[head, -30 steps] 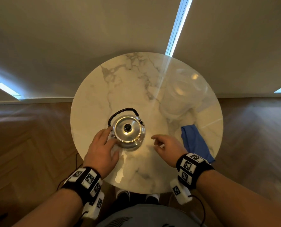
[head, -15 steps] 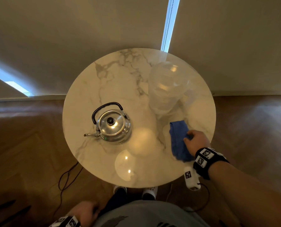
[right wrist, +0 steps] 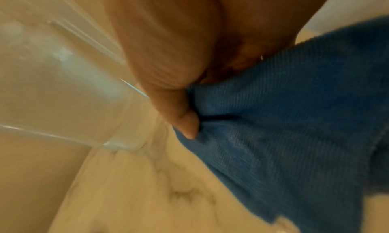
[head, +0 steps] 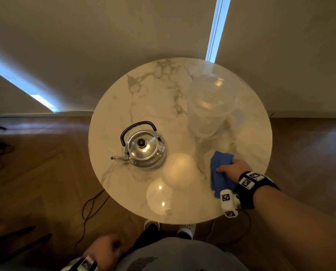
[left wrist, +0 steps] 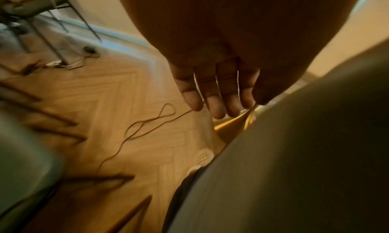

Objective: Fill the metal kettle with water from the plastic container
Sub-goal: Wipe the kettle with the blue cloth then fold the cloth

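The marble table [head: 112,106] is carrying all task items. The plastic container [head: 212,106], largest of them, is standing upright at the far right w/ its lid on; judged thin-walled, smooth and somewhat flexible, and heavy if full, though the water level is not readable thru the clear wall. Recommended hold: both palms around the lower body, not the lid. The metal kettle [head: 145,151] is sitting upright left of centre, lid seated, spout pointing left, black handle [head: 137,127] folded toward the far side; judged rigid, light while empty, polished body slippery, so the handle is the take-hold point and the knob [head: 141,142] for the lid. The blue cloth [head: 220,173] is lying just beside the container, near side; soft, limp. The right hand [head: 233,169] is pinching the cloth, thumb [right wrist: 185,120] pressing into a fold, container close on its far side, kettle well apart to its left. The left hand [left wrist: 214,86] is hanging beside the body below table level, fingers relaxed, holding nothing, well apart from both vessels.
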`<state>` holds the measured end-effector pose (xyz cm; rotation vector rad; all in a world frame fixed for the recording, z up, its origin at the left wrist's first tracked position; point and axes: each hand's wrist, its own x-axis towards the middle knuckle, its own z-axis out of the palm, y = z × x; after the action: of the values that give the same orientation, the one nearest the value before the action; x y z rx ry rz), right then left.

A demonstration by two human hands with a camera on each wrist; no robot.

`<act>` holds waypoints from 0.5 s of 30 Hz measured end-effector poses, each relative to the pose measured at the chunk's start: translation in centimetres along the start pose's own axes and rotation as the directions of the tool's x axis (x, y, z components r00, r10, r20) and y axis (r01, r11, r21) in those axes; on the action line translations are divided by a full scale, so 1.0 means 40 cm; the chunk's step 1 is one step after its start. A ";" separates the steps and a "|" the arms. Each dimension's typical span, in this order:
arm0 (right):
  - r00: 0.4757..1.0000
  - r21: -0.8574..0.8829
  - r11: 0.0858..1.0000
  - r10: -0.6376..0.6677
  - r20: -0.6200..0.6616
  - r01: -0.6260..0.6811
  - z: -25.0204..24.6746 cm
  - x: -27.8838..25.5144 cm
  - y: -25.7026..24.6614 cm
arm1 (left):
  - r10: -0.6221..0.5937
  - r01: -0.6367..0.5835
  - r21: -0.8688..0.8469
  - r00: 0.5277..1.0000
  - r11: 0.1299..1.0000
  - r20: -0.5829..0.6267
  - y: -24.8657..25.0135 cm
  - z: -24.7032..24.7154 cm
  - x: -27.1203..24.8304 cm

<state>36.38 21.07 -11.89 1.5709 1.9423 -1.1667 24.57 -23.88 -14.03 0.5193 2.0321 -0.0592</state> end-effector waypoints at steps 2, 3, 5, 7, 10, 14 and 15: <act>0.997 0.069 0.994 -0.080 -0.002 0.080 0.015 -0.016 -0.025 | 0.101 -0.098 0.027 0.989 0.995 -0.110 0.049 -0.074 -0.003; 0.994 0.118 0.987 -0.113 0.001 0.112 0.021 -0.030 -0.041 | 0.162 -0.152 0.072 0.972 0.986 -0.170 0.085 -0.103 0.008; 0.984 0.194 0.965 -0.178 -0.002 0.175 0.029 -0.057 -0.074 | 0.233 -0.254 -0.045 0.935 0.966 -0.268 0.157 -0.186 0.001; 0.971 0.274 0.932 -0.238 -0.026 0.236 0.032 -0.088 -0.111 | 0.299 -0.370 -0.099 0.858 0.924 -0.417 0.215 -0.277 0.017; 0.961 0.409 0.873 -0.273 -0.041 0.265 0.046 -0.117 -0.153 | 0.332 -0.477 -0.079 0.711 0.875 -0.620 0.287 -0.422 0.039; 0.951 0.506 0.819 -0.307 -0.015 0.273 0.073 -0.147 -0.211 | 0.294 -0.486 -0.026 0.570 0.873 -0.767 0.329 -0.602 0.096; 0.945 0.506 0.813 -0.327 -0.014 0.289 0.079 -0.153 -0.225 | 0.274 -0.441 -0.001 0.559 0.897 -0.783 0.334 -0.639 0.110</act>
<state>29.21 14.55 -6.03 1.4331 1.9972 -1.9732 6.77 -3.76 -2.61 0.9425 2.6660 0.7470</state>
